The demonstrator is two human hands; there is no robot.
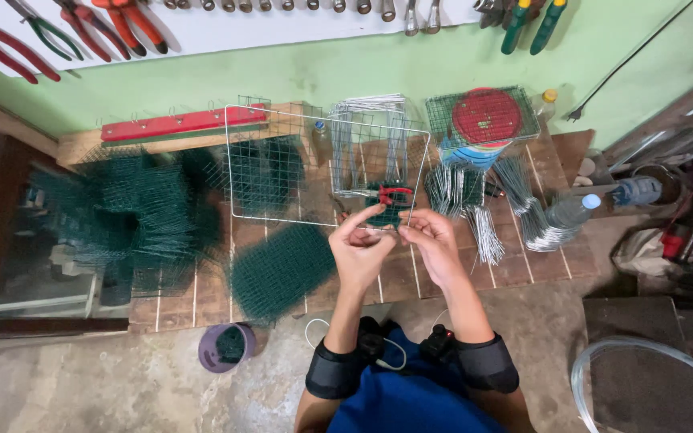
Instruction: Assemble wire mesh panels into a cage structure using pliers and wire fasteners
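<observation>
left hand | right hand | wire frame edge pinched | grip detail unclear

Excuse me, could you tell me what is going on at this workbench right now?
A person stands at a wooden slatted workbench, both hands raised at the lower edge of a square silver wire grid panel. The left hand and right hand pinch at the panel's edge, near red-handled pliers lying on the bench. Dark green wire mesh pieces and bundles of bent silver wire lie around.
</observation>
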